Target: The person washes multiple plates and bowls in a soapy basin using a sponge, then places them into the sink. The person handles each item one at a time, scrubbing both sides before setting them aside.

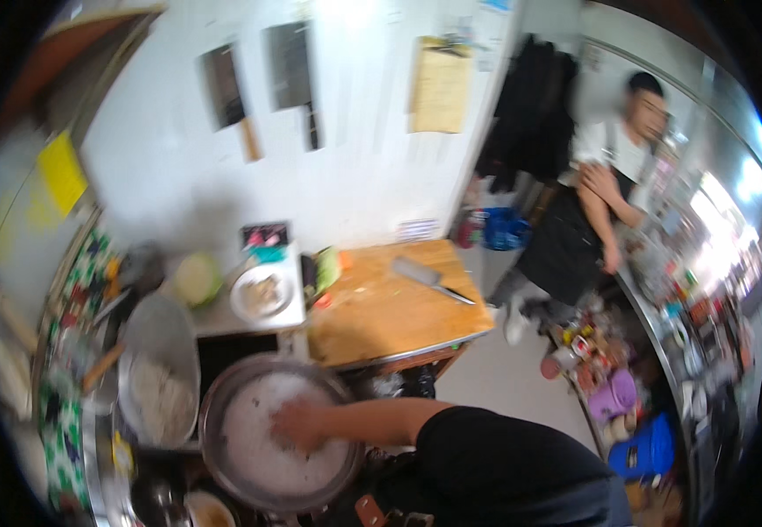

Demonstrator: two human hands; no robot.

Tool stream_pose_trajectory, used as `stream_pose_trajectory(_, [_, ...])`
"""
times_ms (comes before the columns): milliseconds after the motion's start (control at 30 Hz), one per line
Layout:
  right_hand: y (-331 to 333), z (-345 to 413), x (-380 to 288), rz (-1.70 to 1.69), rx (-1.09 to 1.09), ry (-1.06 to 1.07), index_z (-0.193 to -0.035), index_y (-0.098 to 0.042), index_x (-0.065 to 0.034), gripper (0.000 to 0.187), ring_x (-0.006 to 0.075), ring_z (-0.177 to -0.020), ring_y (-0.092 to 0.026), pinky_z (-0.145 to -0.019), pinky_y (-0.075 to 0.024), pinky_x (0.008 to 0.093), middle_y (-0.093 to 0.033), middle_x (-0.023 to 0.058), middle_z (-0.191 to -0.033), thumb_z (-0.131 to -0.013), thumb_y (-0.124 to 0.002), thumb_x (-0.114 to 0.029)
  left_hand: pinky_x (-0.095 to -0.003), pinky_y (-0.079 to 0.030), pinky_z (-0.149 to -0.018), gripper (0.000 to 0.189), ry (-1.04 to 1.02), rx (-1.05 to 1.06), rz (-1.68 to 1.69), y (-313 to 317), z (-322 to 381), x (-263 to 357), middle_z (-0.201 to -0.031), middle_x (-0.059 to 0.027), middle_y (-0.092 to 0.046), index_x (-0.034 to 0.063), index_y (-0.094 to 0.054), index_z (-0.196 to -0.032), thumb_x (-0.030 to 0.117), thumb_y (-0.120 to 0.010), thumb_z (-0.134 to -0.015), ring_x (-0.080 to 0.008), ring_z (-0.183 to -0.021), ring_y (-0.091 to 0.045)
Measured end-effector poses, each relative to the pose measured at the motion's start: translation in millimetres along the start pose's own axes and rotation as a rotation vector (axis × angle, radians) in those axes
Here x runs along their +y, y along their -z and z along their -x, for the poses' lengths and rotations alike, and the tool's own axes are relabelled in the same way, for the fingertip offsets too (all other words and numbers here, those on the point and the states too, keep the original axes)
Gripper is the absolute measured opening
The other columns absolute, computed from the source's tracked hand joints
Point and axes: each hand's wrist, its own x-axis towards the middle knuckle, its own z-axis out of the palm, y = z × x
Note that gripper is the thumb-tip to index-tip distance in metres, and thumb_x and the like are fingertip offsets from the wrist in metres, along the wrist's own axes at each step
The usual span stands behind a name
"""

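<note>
My right hand (299,423) reaches down into a large round metal basin (210,454), its fingers blurred against the pale contents (275,471). Whether those contents are grains or cloudy liquid, I cannot tell; small dark bits are scattered over them. Nor can I tell whether the hand grips anything. My left hand is out of view. Left of the basin, touching or close to its rim, stands a deep oval metal container (157,323) with a whitish mass (164,402) inside.
A cleaver (417,271) lies on a wooden board (381,329) beside cut vegetables. A white plate of food (262,293) and a cabbage-like vegetable (197,279) stand behind the basin. Two cleavers hang on the wall. A co-worker (592,197) leans by the right counter, near a blue bucket (644,448).
</note>
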Motion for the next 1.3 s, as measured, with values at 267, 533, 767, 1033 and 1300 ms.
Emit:
stream_pose_trajectory(267, [-38.2,-19.7,-1.0,-0.296,0.505,-0.423,-0.118,-0.052,-0.0107,0.046,0.0352,-0.11,-0.049,-0.091,-0.0427,0.0422,-0.05,0.0196,-0.113,-0.075,-0.064,-0.022,-0.0385,-0.031,-0.102,0.039,0.16,-0.329,0.982,68.1,-21.0,244.8,-0.129,-0.0163,-0.043,0.0024,-0.053,-0.122,0.01,-0.04,-0.086,-0.0325,-0.123,-0.04])
stream_pose_trajectory(533, [-28.8,-38.2,0.8,-0.389,0.534,0.021,-0.123,-0.047,-0.0069,0.042,0.0371,-0.116,-0.044,-0.096,-0.0377,0.0423,-0.045,0.0209,-0.123,-0.082,-0.054,-0.014,-0.0372,-0.037,-0.096,0.044,1.432,-0.886,1.561,80.8,-13.6,273.9,-0.132,-0.0117,-0.045,0.0078,-0.042,-0.133,0.026,-0.046,-0.093,-0.0243,-0.116,-0.047])
stream_pose_trajectory(767, [-63.0,-101.6,-44.6,-0.973,0.376,0.106,-0.112,-0.05,-0.0079,0.033,0.0352,-0.106,-0.049,-0.092,-0.0406,0.0413,-0.048,0.02,-0.116,-0.079,-0.055,-0.012,-0.038,-0.042,-0.093,0.047,2.002,-0.913,1.993,64.3,15.0,267.9,-0.121,-0.0086,-0.055,0.0088,-0.05,-0.123,0.044,-0.044,-0.092,-0.024,-0.11,-0.052])
stream_pose_trajectory(1033, [-27.5,-61.7,-15.0,-0.062,-0.366,0.424,-0.115,-0.053,-0.0025,0.044,0.028,-0.103,-0.052,-0.089,-0.0418,0.0403,-0.057,0.0163,-0.108,-0.076,-0.061,-0.018,-0.0452,-0.046,-0.085,0.035,1.839,-0.876,1.719,23.2,59.5,266.5,-0.113,-0.0107,-0.056,0.0085,-0.046,-0.122,0.023,-0.048,-0.09,-0.0291,-0.099,-0.056])
stream_pose_trajectory(1300, [-42.5,-83.6,-23.1,-0.072,0.257,0.184,-0.123,-0.045,0.0045,0.056,0.0362,-0.124,-0.038,-0.101,-0.0322,0.044,-0.044,0.0236,-0.128,-0.079,-0.059,-0.026,-0.0519,-0.049,-0.082,0.052,1.776,-1.096,1.879,63.6,40.1,282.9,-0.123,-0.0179,-0.049,0.0053,-0.038,-0.129,0.043,-0.043,-0.093,-0.0356,-0.105,-0.054])
